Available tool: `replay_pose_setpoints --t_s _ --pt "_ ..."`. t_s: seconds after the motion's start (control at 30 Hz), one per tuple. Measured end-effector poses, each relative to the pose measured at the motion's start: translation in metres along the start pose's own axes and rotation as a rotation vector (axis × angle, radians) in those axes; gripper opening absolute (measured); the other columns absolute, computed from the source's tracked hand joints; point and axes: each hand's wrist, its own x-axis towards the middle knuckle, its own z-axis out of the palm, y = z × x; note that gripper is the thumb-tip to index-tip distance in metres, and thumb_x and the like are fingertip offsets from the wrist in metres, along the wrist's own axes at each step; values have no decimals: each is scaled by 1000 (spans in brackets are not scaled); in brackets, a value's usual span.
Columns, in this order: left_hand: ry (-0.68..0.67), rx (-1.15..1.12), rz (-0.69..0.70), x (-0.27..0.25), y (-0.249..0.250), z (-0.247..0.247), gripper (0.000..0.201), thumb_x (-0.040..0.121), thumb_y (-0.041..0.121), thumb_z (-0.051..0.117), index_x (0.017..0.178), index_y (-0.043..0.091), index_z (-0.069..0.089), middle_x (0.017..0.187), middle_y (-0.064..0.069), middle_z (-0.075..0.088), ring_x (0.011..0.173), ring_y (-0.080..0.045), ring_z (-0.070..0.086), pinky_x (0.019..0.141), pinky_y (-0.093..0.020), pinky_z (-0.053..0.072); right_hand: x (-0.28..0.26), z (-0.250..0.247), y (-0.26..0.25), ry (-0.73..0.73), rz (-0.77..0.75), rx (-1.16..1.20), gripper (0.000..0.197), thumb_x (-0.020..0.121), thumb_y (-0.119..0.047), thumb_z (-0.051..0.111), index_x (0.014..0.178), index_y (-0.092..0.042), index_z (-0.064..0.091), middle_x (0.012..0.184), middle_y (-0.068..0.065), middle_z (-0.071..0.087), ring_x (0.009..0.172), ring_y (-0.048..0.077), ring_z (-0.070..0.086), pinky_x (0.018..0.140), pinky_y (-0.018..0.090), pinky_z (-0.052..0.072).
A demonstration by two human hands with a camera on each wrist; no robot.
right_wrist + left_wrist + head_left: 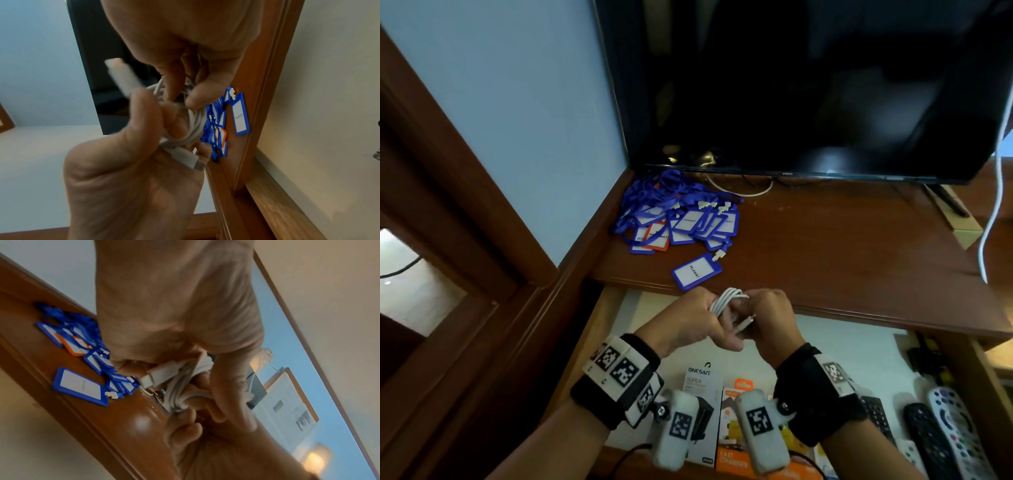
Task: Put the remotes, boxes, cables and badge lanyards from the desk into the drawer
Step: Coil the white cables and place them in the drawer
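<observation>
Both hands hold a coiled white cable [729, 297] together, just above the open drawer [846, 356] and in front of the desk's edge. My left hand [688, 320] grips the coil [180, 391] from the left, and a USB plug [158, 374] sticks out under its fingers. My right hand [767, 317] pinches the loops [193, 123] from the right. One plug [185, 157] lies against the left palm, and another end [123, 73] points up. A pile of blue badge lanyards [681, 212] lies on the desk [825, 246], with a single blue badge [697, 271] near the edge.
In the drawer lie charger boxes [702, 383] and several remotes [955, 428]. A dark television [808, 85] stands at the back of the desk. A white cable [996, 171] hangs down at the far right. A wooden door frame [465, 205] runs along the left.
</observation>
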Motion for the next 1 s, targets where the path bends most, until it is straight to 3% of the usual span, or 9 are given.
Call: replay_pose_setpoints --t_s 0.1,0.23,0.33,0.47,0.53,0.63,0.73,0.87,1.0 --pt "42 -288 87 1 -6 -4 11 68 10 73 66 17 65 67 3 61 67 -9 54 67 -25 42 8 -6 -3 -66 -27 65 13 84 3 55 76 11 61 53 15 54 39 22 46 38 24 37" --pt "334 -561 -9 6 -16 -4 10 83 17 67 75 11 67 65 1 61 62 -8 55 63 -26 38 17 -12 -3 -134 -33 75 11 87 0 60 82 10 59 58 16 50 39 23 47 37 25 39" --pt "446 -442 -80 9 -27 -7 4 85 19 68 87 16 71 71 4 67 70 -9 57 70 -27 42 21 -12 6 -179 -15 34 12 88 2 58 79 10 58 60 16 49 40 24 49 38 26 41" --pt "660 -176 -129 10 -55 -16 42 57 42 86 93 29 68 88 2 71 82 -14 67 76 -31 54 28 -6 21 -240 34 -58 15 91 3 53 77 6 58 59 16 50 45 26 51 43 30 45" --pt "718 -34 -163 8 -66 -20 42 58 40 87 92 28 66 86 3 72 80 -12 69 77 -32 57 31 1 29 -263 44 -101 12 91 3 54 81 6 59 64 19 52 47 26 53 45 31 47" --pt "679 115 -171 11 -79 -27 36 76 28 79 108 17 66 95 0 72 83 -9 68 80 -28 55 37 18 36 -276 45 -184 12 91 4 54 80 6 58 67 22 54 47 24 55 46 31 48" --pt "540 226 -143 20 -85 -40 11 89 22 66 99 25 62 97 -1 69 84 -11 67 80 -30 55 46 37 38 -282 46 -262 18 91 5 54 74 4 57 64 21 56 47 24 55 46 30 49" --pt "345 59 -122 30 -102 -68 25 95 15 55 119 20 60 96 12 66 87 -2 65 64 -11 48 60 54 36 -270 37 -340 23 90 7 53 68 1 59 60 19 56 48 25 54 46 30 47" --pt "236 122 -84 37 -114 -100 18 93 15 58 102 26 68 95 8 67 87 -3 61 77 -19 48 77 70 33 -296 49 -369 19 89 4 57 71 3 63 63 16 60 53 26 57 51 31 49"
